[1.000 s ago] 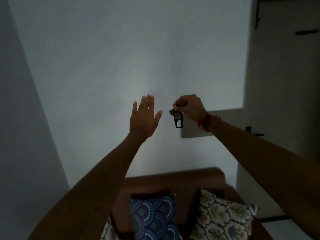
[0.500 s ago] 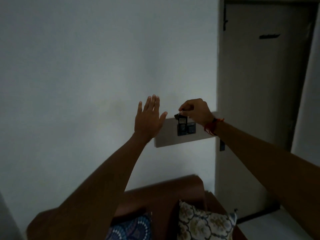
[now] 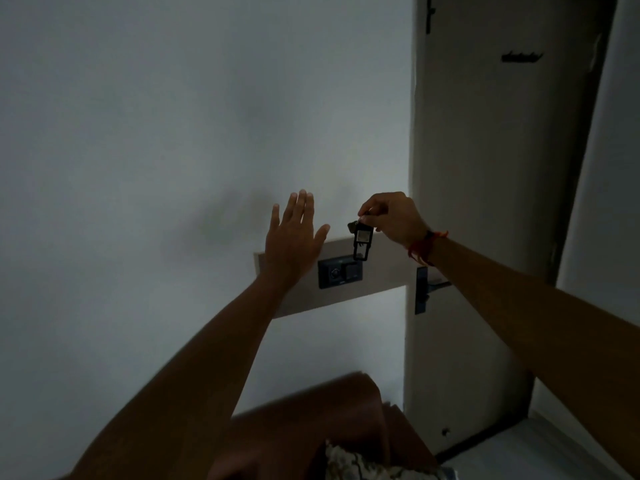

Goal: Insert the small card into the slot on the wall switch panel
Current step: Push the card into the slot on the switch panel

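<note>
Card [image 3: 362,244] pinched in right grip [image 3: 391,216], hanging just above switch panel [image 3: 340,274]; left hand [image 3: 294,239] spread, empty.

Closed door [image 3: 485,202], brown sofa [image 3: 311,417], patterned cushion [image 3: 363,462]

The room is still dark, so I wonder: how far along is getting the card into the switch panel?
Done: the right hand has the small card pinched and raised to the wall. In hand: the card hangs just above the dark switch panel, its lower edge near the panel's top right. The left hand is open and empty beside it. Left: pushing the card into the slot, which is too dim to make out.
</note>
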